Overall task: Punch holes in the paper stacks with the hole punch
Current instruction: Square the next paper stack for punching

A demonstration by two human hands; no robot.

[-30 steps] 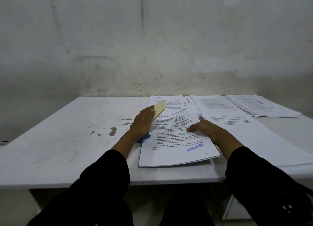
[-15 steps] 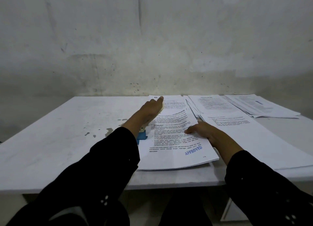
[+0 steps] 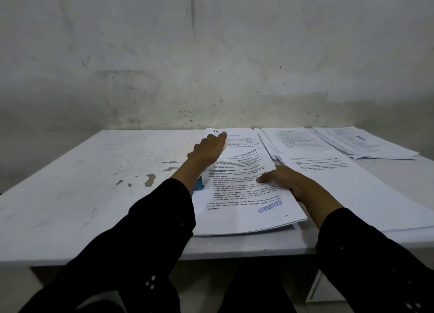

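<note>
The left hand [image 3: 209, 149] lies on the punch's pale lever [image 3: 224, 145], fingers bent over it, while the blue punch [image 3: 198, 186] sits at the left edge of the stack [image 3: 246, 195], mostly hidden by the wrist. The right hand [image 3: 288, 183] rests flat and relaxed on the sheets. Best to press straight down in one firm stroke — keeping the stack's edge seated in the slot — so the holes line up.

paper stack [image 3: 246, 200] on table [image 3: 82, 195], hole punch [image 3: 198, 187] at its left edge, more stacks [image 3: 366, 143] right

Prob. office: stamped docs [image 3: 246, 195], desk [image 3: 94, 183].
</note>
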